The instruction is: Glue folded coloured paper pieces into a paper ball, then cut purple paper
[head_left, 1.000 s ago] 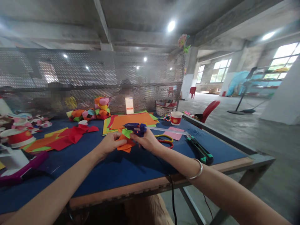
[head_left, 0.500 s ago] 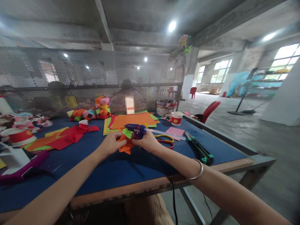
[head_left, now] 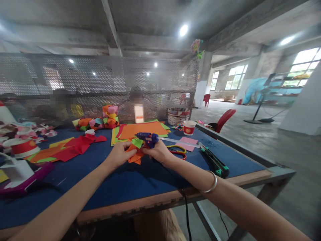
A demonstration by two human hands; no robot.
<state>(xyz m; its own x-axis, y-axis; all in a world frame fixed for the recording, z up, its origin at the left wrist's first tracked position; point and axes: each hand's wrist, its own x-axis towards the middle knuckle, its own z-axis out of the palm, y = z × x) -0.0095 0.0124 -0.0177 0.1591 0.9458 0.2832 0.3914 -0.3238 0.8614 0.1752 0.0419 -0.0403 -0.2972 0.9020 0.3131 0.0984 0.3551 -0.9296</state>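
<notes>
My left hand (head_left: 121,155) is closed on a folded paper piece (head_left: 135,157), orange with a light green part on top. Wrapped round a blue glue gun (head_left: 149,139) is my right hand (head_left: 159,152), its thumb close to the orange paper. The gun's nozzle points left, just above the green part, and a clear glue stick (head_left: 178,142) juts from its back to the right. Whether the nozzle touches the paper I cannot tell. Beyond my right hand lie scissors (head_left: 181,148) with yellow and red handles. A stack of coloured paper sheets (head_left: 142,129) lies behind both hands.
To the right are a green and black utility knife (head_left: 215,160), pink paper (head_left: 187,143), a paper cup (head_left: 189,127) and a woven basket (head_left: 178,116). On the left lie red paper (head_left: 77,147), folded paper balls (head_left: 110,115) and a purple object (head_left: 30,179). A mesh screen (head_left: 155,80) stands behind.
The glue gun has turned slightly, its back end now showing more clearly above my right hand. My left hand keeps its hold on the folded paper.
</notes>
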